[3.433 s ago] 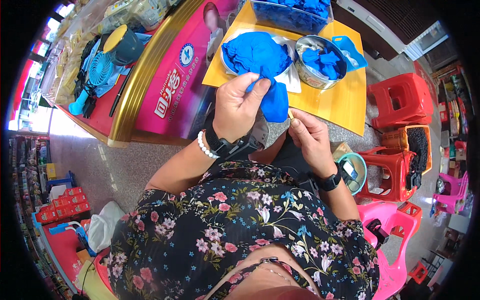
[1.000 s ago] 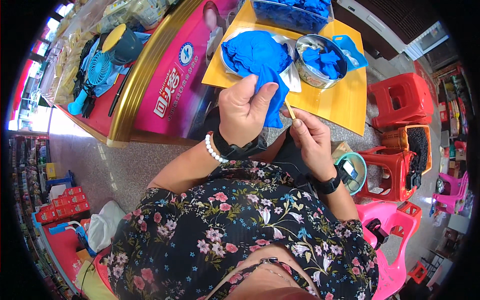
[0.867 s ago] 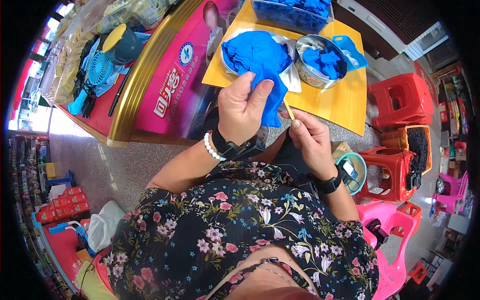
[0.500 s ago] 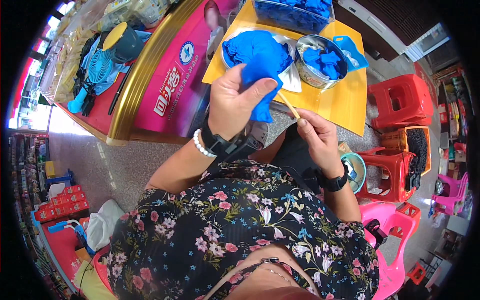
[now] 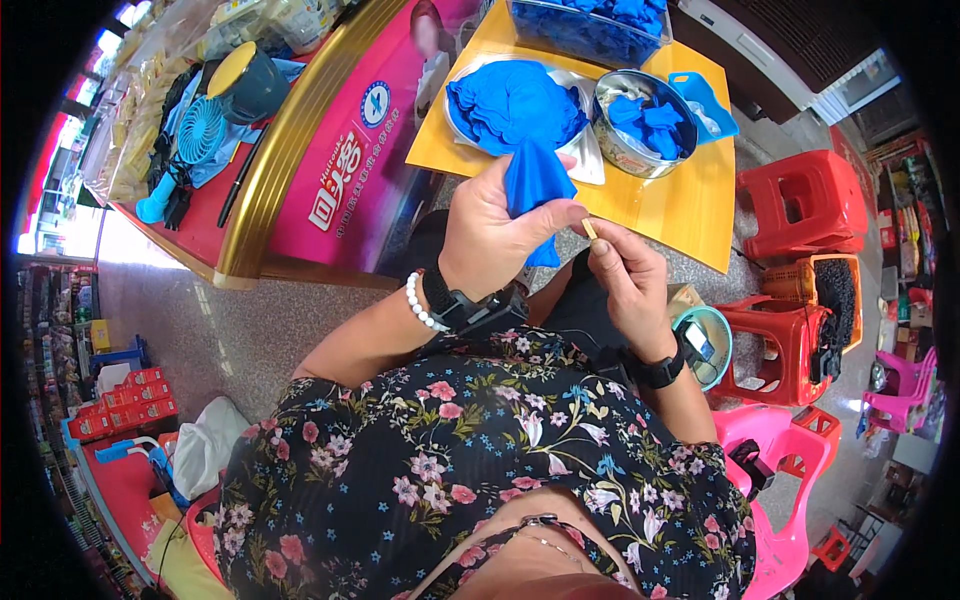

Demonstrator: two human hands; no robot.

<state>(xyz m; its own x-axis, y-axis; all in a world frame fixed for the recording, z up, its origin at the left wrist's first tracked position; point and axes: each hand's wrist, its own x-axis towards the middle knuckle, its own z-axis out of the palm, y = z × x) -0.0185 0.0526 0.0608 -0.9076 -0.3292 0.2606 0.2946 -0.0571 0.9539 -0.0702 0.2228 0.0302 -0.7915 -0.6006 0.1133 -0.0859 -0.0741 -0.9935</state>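
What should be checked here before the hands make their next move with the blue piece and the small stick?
1. Left hand grips the blue piece: ok.
2. Right hand pinches the small stick: ok.
3. Stick tip meets the blue piece: cannot tell.
4. Metal tray of blue pieces lies on the yellow board: ok.
5. Round metal bowl sits upright: ok.
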